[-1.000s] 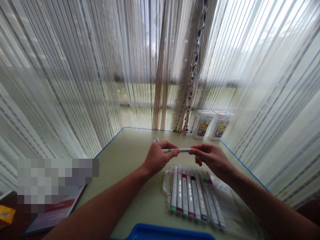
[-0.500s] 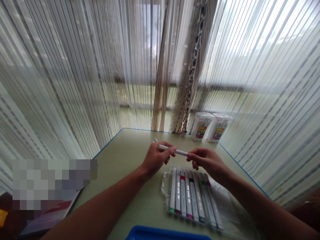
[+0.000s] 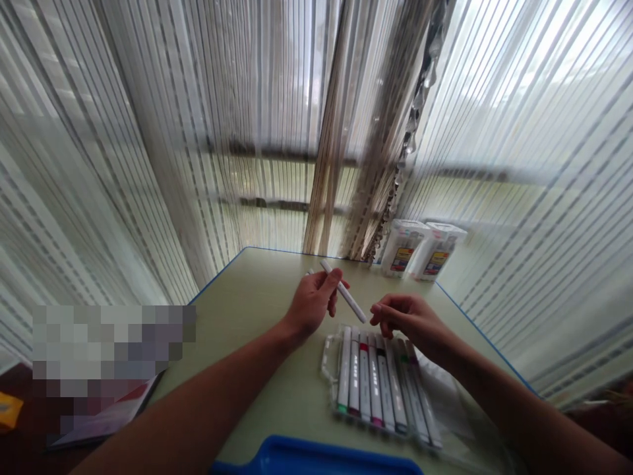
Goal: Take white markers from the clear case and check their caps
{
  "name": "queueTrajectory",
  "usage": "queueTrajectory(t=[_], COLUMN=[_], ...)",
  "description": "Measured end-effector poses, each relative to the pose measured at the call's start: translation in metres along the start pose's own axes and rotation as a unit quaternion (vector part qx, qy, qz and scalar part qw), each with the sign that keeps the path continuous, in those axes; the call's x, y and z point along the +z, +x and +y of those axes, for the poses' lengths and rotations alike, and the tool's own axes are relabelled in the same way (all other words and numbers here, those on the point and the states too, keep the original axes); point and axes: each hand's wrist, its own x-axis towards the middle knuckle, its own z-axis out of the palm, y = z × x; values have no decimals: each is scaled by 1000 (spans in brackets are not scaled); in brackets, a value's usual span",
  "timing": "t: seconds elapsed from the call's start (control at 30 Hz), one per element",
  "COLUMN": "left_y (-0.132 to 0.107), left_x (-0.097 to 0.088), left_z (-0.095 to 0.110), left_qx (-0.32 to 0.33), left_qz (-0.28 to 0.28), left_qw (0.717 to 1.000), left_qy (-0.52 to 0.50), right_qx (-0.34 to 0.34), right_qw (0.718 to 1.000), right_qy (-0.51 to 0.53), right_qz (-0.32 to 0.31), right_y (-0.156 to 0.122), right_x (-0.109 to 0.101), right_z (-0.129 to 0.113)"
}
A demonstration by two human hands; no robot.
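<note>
Seen on my feed from the head camera, the person's left hand (image 3: 312,302) holds a white marker (image 3: 352,303) above a pale green bench (image 3: 257,297). Its fingers (image 3: 334,280) are closed round the upper part of the barrel. The marker slants down to the right. Its far end pokes out past the fingers, and its near end hangs just over the top of a clear pouch (image 3: 328,369).

The right hand (image 3: 413,322) hovers just beside that lower end, fingertips (image 3: 378,308) pinched together (I cannot tell whether they touch the marker or have anything between them).

The pouch lies flat on the bench below both hands. It holds a row of markers (image 3: 376,389) side by side, white and grey barrels with coloured bands and caps. Behind the left hand a small white tip shows on the bench, too little of it for me to name.

At the far right corner two lidded plastic tubs (image 3: 420,247) stand close together. Behind them, striped sheer curtains (image 3: 148,165) wrap the bench on three sides. A blue tray (image 3: 316,460) cuts into the bottom edge of my view, and a booklet (image 3: 106,422) lies low at the left.
</note>
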Motion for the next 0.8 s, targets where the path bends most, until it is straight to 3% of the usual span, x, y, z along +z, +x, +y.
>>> queueTrajectory(t=[0.2, 0.5, 0.8], left_y=[2, -1, -1], left_x=[-1, 2, 1], left_z=[-5, -3, -1], left_qx=[-7, -34, -47], left_qz=[1, -68, -32], left_qw=[1000, 994, 994], left_qy=[-13, -82, -96], right_qx=[-1, 9, 2], right_qw=[1000, 997, 997], right_qy=[2, 8, 23], right_qz=[0, -70, -69], right_y=[0, -4, -8], right_x=[-1, 7, 10], right_z=[2, -4, -8])
